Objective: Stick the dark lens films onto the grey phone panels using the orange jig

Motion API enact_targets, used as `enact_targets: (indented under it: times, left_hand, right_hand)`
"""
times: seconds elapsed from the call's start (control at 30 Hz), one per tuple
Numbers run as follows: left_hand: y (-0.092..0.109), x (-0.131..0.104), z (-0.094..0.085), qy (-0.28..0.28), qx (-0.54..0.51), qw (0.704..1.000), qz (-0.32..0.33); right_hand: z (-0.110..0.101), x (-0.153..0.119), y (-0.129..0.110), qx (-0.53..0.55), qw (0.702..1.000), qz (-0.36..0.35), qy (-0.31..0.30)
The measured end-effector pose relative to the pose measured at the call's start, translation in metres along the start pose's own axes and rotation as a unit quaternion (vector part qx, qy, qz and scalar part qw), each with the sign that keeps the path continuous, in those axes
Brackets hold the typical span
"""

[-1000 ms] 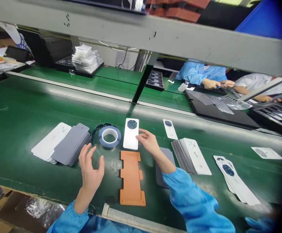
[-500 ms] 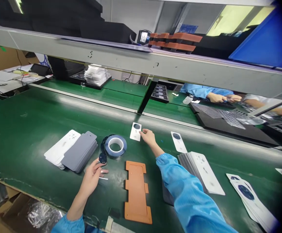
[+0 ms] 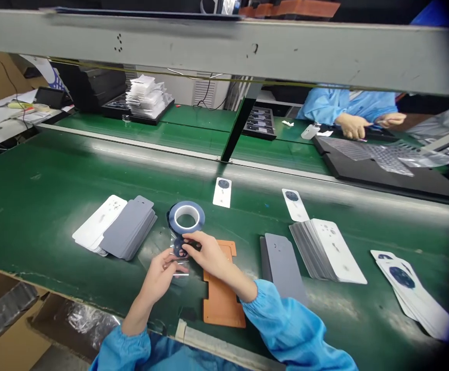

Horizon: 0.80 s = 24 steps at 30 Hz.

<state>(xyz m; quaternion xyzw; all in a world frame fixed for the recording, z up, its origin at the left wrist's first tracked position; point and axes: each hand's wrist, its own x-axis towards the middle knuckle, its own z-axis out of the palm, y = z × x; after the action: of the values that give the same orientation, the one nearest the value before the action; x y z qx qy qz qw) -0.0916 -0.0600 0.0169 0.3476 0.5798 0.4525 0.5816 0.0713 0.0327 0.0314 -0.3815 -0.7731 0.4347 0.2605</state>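
Note:
My left hand [image 3: 162, 273] pinches a clear film strip that bears a dark round sticker [image 3: 178, 248], in front of the tape roll. My right hand [image 3: 208, 252] has closed fingers at the sticker's right edge, over the top of the orange fixture [image 3: 224, 304]. Just behind both hands lies the blue tape roll [image 3: 186, 217] with its white core. A white card with a dark circle [image 3: 222, 192] lies farther back. Left of the roll are fanned white cards [image 3: 98, 224] and grey cards [image 3: 128, 229].
To the right lie grey cards [image 3: 284, 263], a white card stack [image 3: 336, 250], another circle-marked card [image 3: 294, 204] and several more at far right [image 3: 413, 293]. A metal shelf beam [image 3: 185, 46] crosses above. A co-worker's hands [image 3: 353, 125] are beyond the divider.
My right hand has left the white card at the back and come to the sticker by my left hand. The view has tilted down, and the grey cards at right are now uncovered.

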Motion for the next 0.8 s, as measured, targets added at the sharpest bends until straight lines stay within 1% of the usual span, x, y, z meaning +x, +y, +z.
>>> enact_targets:
  times: [0.07, 0.13, 0.2, 0.23, 0.3, 0.37, 0.43, 0.5, 0.57, 0.6, 0.63, 0.67, 0.73, 0.77, 0.8]
  left_hand:
    - [0.0, -0.001, 0.001, 0.0, 0.019, 1.0, 0.012]
    - [0.0, -0.001, 0.0, -0.009, 0.032, 0.999, 0.023]
    - [0.0, -0.001, 0.0, -0.022, 0.044, 0.998, 0.034]
    - [0.0, -0.001, -0.001, -0.027, 0.048, 0.998, 0.039]
    - [0.001, -0.001, -0.001, -0.021, 0.051, 0.997, 0.045]
    - [0.003, -0.001, -0.002, -0.004, 0.051, 0.998, 0.047]
    - [0.004, -0.001, -0.006, 0.022, 0.052, 0.997, 0.045]
    - [0.005, -0.001, -0.012, 0.052, 0.066, 0.996, 0.042]
    - [0.007, -0.002, -0.019, 0.096, 0.102, 0.989, 0.049]
    - [0.008, -0.003, -0.021, 0.129, 0.133, 0.981, 0.063]
    - [0.01, -0.005, -0.023, 0.17, 0.173, 0.966, 0.084]
    - [0.012, -0.008, -0.023, 0.216, 0.22, 0.945, 0.113]
    - [0.017, -0.013, -0.019, 0.301, 0.3, 0.883, 0.197]
    - [0.019, -0.016, -0.015, 0.325, 0.323, 0.855, 0.242]
    - [0.021, -0.019, -0.009, 0.328, 0.331, 0.839, 0.281]
  right_hand:
    - [0.002, 0.002, 0.004, -0.004, 1.0, 0.0, 0.017]
    - [0.0, 0.003, 0.005, 0.016, 1.0, 0.013, 0.006]
    - [-0.004, 0.001, 0.003, 0.05, 0.998, 0.031, -0.013]
    - [-0.006, -0.001, 0.0, 0.068, 0.997, 0.038, -0.011]
    - [-0.01, -0.006, -0.006, 0.099, 0.994, 0.047, 0.012]
    - [-0.014, -0.015, -0.011, 0.119, 0.991, 0.053, 0.034]
    - [-0.019, -0.029, -0.012, 0.14, 0.987, 0.067, 0.035]
    - [-0.026, -0.045, -0.01, 0.175, 0.98, 0.085, 0.035]
    - [-0.036, -0.062, -0.003, 0.218, 0.97, 0.103, 0.042]
    - [-0.041, -0.07, 0.001, 0.235, 0.964, 0.112, 0.048]
    - [-0.046, -0.077, 0.005, 0.245, 0.96, 0.122, 0.055]
    - [-0.051, -0.083, 0.01, 0.246, 0.958, 0.132, 0.059]
    - [-0.059, -0.092, 0.019, 0.219, 0.962, 0.154, 0.059]
    - [-0.062, -0.095, 0.023, 0.198, 0.965, 0.163, 0.055]
    - [-0.065, -0.097, 0.027, 0.177, 0.968, 0.17, 0.05]
